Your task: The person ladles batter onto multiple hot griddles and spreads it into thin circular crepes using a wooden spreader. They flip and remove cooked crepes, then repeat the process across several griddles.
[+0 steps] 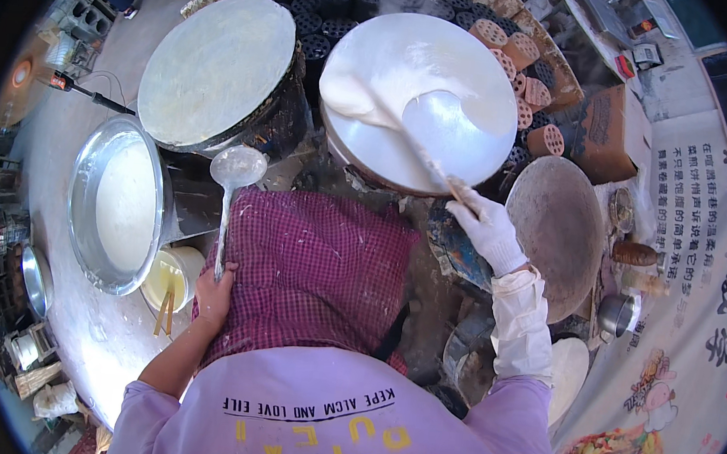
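My right hand (483, 228), in a white knit glove, grips the handle of a long batter spreader (410, 137). The spreader lies across a round griddle (455, 138), and its far end meets a thick pool of white batter (349, 99). A thin batter layer covers the griddle's far part, while the near middle is bare, shiny metal. Bare-skinned, my left hand (214, 292) holds a metal ladle (227, 215) upright beside the checked cloth over my lap. The ladle's bowl is coated with batter. Left of it stands a metal basin (154, 234) containing white batter.
A second round griddle (221, 72), covered by a pale layer, stands at the left. Black honeycomb briquettes (338, 1) and spent pinkish ones (525, 50) sit behind. A bucket (187, 273) holds yellowish liquid and sticks. At right are a large shallow pan (554, 237) and a cardboard box (608, 132).
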The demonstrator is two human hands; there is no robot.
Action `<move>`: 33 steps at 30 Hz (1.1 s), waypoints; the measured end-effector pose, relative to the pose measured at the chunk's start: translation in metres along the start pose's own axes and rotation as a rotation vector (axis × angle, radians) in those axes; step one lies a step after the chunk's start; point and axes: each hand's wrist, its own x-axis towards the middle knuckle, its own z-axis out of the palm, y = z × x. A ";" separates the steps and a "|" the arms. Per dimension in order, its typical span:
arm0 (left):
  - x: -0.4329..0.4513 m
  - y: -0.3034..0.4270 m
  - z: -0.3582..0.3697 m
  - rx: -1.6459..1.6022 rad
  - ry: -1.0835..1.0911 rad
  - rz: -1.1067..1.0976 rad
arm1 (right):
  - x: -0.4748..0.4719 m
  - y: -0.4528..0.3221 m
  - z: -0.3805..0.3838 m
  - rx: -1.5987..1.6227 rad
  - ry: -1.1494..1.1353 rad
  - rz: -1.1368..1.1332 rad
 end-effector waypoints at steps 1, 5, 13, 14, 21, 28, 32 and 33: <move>0.002 0.001 0.000 0.007 -0.006 0.008 | -0.003 0.009 0.004 0.049 0.102 0.054; 0.011 0.007 -0.001 0.031 -0.080 0.044 | 0.022 0.027 0.003 0.172 0.318 0.186; 0.015 -0.017 0.004 0.021 -0.097 0.058 | -0.049 -0.018 0.050 0.683 0.059 0.411; 0.017 -0.027 0.009 -0.044 -0.095 0.115 | -0.041 -0.028 0.059 0.745 0.078 0.385; 0.026 -0.029 -0.001 -0.140 -0.133 0.052 | 0.059 -0.157 0.178 1.146 0.221 0.238; 0.028 -0.031 -0.015 -0.163 -0.146 -0.022 | -0.008 -0.135 0.248 1.103 0.689 0.461; 0.032 -0.036 -0.011 -0.224 -0.119 0.014 | 0.082 -0.152 0.257 0.954 0.649 0.247; 0.033 -0.037 -0.011 -0.248 -0.130 0.010 | 0.106 -0.153 0.258 0.949 0.640 0.239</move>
